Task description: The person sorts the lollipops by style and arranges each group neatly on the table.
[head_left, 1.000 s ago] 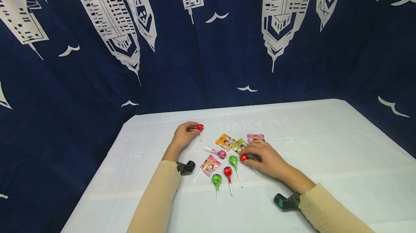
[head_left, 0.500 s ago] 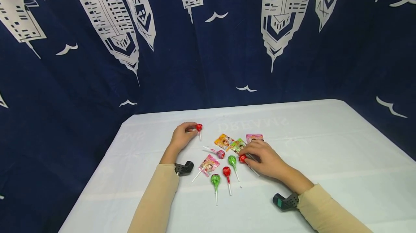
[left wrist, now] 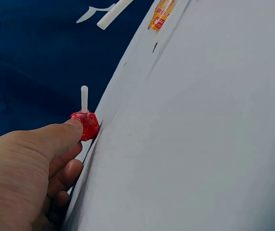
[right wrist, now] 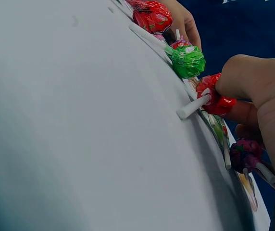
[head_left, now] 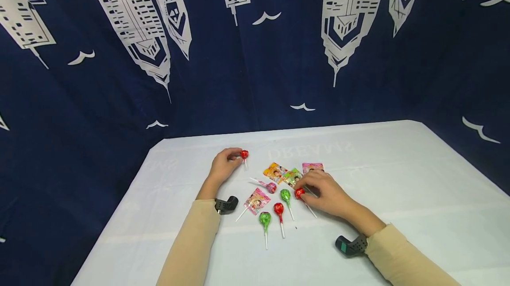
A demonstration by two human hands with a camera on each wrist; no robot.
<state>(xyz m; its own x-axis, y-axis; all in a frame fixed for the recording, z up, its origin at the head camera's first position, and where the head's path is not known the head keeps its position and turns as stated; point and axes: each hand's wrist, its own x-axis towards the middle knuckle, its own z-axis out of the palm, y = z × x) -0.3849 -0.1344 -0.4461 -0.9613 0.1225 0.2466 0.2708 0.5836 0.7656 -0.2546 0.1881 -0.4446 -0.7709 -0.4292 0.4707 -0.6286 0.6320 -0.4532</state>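
Observation:
At the far left of the group, my left hand [head_left: 224, 165] pinches a red-wrapped lollipop [head_left: 245, 154] between thumb and fingers. Its white stick shows in the left wrist view, and the thumb lies on the wrapper. My right hand [head_left: 326, 194] pinches another red lollipop [right wrist: 214, 94] by its candy head, with the white stick slanting toward the person. Just left of that hand lies a green lollipop [head_left: 285, 195]. A dark purple lollipop [right wrist: 245, 155] sits under the right hand, mostly hidden in the head view.
Between the hands lie a red lollipop [head_left: 279, 208], a second green lollipop [head_left: 264, 218] and a pink lollipop [head_left: 271, 187]. Flat candy packets rest around them: orange [head_left: 275, 172], green [head_left: 292, 177], pink [head_left: 312, 168] and another pink packet [head_left: 256, 201] with a stick. A white cloth [head_left: 398, 179] covers the table.
The stick of the red lollipop in my right hand has turned slightly toward the person. Both hands keep their hold and stay nearly in place; the head view shifts a little.

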